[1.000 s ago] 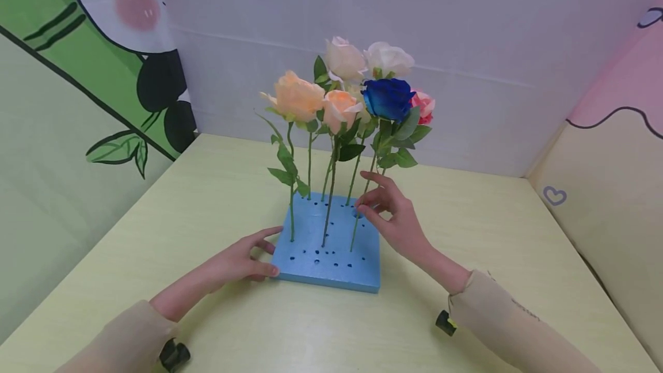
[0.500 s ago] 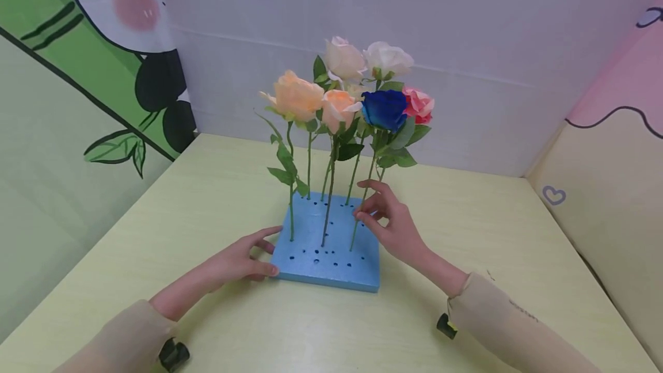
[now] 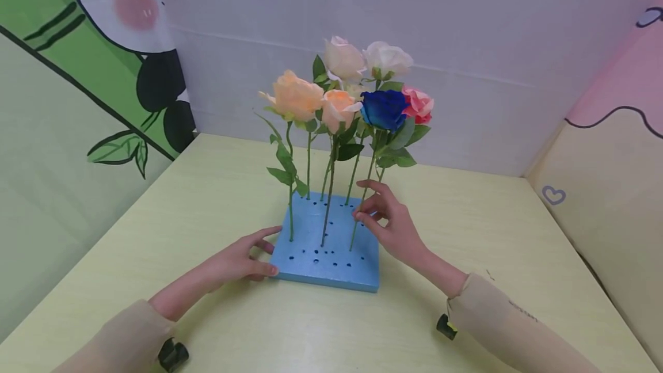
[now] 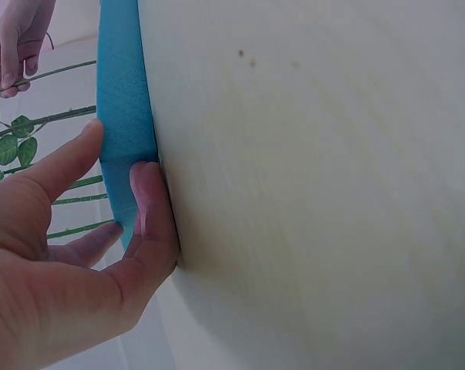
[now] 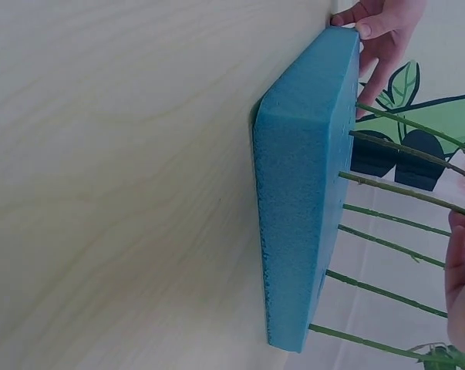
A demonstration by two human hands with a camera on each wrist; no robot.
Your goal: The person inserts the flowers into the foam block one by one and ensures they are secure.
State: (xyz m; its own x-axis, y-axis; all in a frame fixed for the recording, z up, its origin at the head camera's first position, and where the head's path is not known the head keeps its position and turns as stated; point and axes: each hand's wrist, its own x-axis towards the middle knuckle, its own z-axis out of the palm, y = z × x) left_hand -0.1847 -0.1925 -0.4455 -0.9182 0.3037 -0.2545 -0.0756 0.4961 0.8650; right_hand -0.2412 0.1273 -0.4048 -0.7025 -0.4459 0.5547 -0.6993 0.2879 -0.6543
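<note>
In the head view, my right hand [image 3: 391,217] pinches the green stem of a blue rose [image 3: 384,109] between thumb and fingers. The foot of that stem meets the front right part of a blue foam block [image 3: 305,269] dotted with holes. My left hand [image 3: 240,258] holds the block at its front left. The left wrist view shows the thumb at the top edge and a bent finger against the side of the foam [image 4: 124,100]. A large peach rose [image 3: 296,96] and a smaller peach rose [image 3: 339,109] stand upright in the block, left of the blue one.
Behind stand a pale pink rose [image 3: 344,59], a white rose [image 3: 387,59] and a coral pink rose [image 3: 418,105], their leaves overlapping. The block lies on a pale wooden table [image 3: 466,217]. A grey-lilac cloth [image 3: 466,27] hangs behind, with printed panels either side.
The blue rose has sunk slightly with my right hand, uncovering more of the coral pink rose. That was in the first half second; my left hand stays at the block.
</note>
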